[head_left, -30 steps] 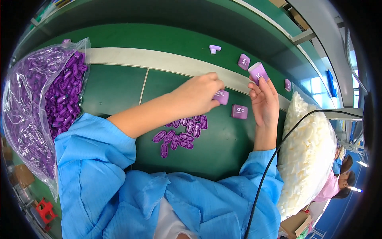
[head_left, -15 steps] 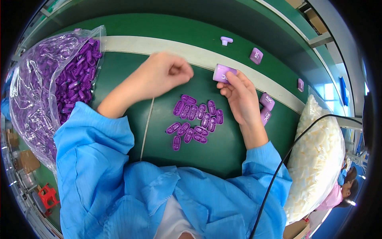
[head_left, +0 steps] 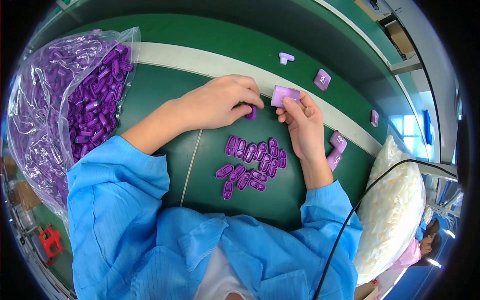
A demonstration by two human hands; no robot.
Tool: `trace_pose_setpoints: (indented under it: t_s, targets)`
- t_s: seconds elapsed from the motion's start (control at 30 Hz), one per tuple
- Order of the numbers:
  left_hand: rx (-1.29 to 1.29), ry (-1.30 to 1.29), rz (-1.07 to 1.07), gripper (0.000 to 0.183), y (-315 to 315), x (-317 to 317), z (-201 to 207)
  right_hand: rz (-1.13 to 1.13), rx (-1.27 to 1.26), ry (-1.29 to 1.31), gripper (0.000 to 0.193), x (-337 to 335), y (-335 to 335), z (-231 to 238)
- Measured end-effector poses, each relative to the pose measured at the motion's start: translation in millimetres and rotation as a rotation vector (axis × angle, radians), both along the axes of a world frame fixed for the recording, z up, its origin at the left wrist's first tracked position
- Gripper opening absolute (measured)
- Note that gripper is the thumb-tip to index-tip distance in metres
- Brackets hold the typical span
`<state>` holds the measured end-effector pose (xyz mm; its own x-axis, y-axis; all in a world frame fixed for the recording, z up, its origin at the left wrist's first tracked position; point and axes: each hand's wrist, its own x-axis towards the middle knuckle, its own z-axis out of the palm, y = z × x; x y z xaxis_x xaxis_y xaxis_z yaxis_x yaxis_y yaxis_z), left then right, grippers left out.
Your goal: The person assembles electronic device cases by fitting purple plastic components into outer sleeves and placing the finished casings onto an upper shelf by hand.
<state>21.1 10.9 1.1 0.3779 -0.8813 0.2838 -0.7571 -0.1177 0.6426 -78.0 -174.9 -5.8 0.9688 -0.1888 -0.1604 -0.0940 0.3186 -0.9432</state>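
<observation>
Between the thumb and fingers of my left hand (head_left: pixel 225 102) is a small dark purple oval plastic part (head_left: pixel 251 113), held just above the table. My right hand (head_left: pixel 303 120) pinches a light purple plastic casing (head_left: pixel 281 94) with printing on its face. The two hands are close together but apart. Below them, several loose purple oval parts (head_left: pixel 251 152) lie scattered on the green table (head_left: pixel 205 172), their hollow sides mostly facing up. Two lilac casings (head_left: pixel 338 142) rest on the table right of my right wrist.
A big clear bag (head_left: pixel 37 107) of purple parts stands at the left. At the right is a bulging bag of cream-white pieces (head_left: pixel 392 220), crossed by a black cable (head_left: pixel 345 225). Beyond the pale strip (head_left: pixel 185 59), more lilac casings (head_left: pixel 322 79) and a T-shaped piece (head_left: pixel 285 58) lie on the green belt.
My left hand has moved right, toward the casing, and a purple oval part now shows in its fingers. One part has gone from the top of the scattered group. The casing has turned slightly.
</observation>
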Motion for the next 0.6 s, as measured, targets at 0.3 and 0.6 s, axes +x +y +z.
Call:
trace_pose_setpoints:
  t_s: [0.3, 0.6]
  targets:
    - [0.032, -0.296, 0.470, 0.023, -13, -37, -1, 0.018, 0.040, -0.024, 0.018, 0, -4, -3]
    - [-0.201, 0.972, 0.327, 0.031, -4, -8, 12, 0.096, 0.209, 0.005, 0.021, 1, 4, 11]
